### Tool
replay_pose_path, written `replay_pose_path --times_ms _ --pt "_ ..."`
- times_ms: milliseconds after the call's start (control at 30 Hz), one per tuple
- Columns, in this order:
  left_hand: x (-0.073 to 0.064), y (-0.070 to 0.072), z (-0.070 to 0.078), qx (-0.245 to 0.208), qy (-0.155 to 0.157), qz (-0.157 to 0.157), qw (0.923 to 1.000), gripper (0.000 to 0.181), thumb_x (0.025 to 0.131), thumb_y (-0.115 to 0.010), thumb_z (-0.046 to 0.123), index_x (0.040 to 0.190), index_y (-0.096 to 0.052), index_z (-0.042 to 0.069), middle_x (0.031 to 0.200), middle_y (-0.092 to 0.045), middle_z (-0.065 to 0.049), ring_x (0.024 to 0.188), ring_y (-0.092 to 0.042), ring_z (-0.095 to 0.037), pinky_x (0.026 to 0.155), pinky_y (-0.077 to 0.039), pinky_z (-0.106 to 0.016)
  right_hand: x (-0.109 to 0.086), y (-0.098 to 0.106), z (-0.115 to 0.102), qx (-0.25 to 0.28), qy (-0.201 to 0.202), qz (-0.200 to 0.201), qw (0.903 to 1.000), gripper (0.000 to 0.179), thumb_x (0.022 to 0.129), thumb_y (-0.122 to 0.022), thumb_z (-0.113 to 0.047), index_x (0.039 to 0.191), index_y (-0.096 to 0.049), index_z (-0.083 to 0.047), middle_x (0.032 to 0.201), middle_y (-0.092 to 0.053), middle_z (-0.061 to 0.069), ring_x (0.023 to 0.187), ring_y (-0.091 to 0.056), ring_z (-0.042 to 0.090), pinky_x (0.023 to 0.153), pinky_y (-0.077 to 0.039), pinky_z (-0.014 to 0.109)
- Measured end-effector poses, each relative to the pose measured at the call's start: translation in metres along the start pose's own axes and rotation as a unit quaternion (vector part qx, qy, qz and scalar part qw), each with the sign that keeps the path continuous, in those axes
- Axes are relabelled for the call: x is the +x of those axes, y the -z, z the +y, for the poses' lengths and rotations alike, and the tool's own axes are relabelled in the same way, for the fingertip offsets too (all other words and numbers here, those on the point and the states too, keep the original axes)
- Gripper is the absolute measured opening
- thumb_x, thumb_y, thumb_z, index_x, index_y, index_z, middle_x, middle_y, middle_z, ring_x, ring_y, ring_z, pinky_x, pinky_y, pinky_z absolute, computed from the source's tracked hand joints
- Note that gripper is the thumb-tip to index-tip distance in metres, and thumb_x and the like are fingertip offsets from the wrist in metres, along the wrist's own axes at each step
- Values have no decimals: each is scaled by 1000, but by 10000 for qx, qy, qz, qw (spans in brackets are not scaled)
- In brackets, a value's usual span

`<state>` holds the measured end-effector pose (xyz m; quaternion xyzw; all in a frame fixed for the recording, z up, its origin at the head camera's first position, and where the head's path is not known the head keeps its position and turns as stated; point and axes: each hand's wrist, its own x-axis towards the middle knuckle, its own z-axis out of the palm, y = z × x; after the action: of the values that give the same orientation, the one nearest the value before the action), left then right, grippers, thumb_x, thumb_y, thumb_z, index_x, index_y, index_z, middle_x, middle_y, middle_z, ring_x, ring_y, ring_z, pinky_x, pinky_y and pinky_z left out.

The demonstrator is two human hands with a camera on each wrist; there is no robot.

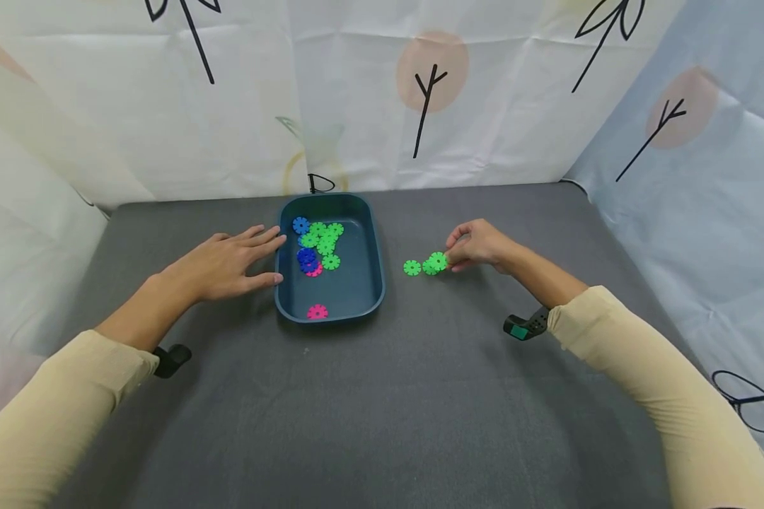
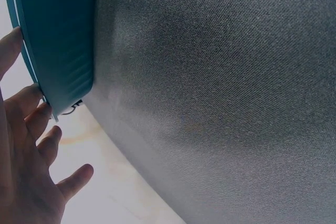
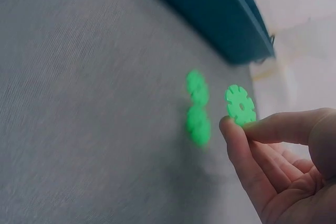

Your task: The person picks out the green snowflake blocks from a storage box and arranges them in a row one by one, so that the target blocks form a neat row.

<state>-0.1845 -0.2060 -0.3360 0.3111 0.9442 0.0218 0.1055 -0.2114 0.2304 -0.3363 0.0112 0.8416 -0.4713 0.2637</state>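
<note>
My right hand (image 1: pixel 479 244) pinches a green notched plastic disc (image 3: pixel 241 105) between thumb and fingertip, raised above the table. Below it, two more green discs (image 1: pixel 412 268) lie on the cloth side by side, one partly covered by the held disc in the head view. With fingers spread, my left hand (image 1: pixel 232 265) touches the left rim of a dark teal tray (image 1: pixel 363 297). Inside that tray, several green discs (image 1: pixel 326 245) cluster at the upper left with blue discs (image 1: pixel 301 225). A pink disc (image 1: pixel 317 312) sits near its front wall.
A grey cloth (image 1: pixel 356 410) covers the table. White printed fabric (image 1: pixel 356 92) hangs along the back and both sides. Each wrist wears a dark band, the right one (image 1: pixel 527 325) with a green patch.
</note>
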Motion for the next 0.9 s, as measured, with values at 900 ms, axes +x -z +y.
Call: replay_pose_path --times_ms 900 --pt "0 1 2 82 76 -41 9999 77 99 -50 55 156 -30 7 162 -25 -17 149 -21 -40 107 -29 -68 9 5 35 238 -186 473 9984 18 93 -61 2 108 -54 10 82 -72 17 71 -72 19 74 -60 36"
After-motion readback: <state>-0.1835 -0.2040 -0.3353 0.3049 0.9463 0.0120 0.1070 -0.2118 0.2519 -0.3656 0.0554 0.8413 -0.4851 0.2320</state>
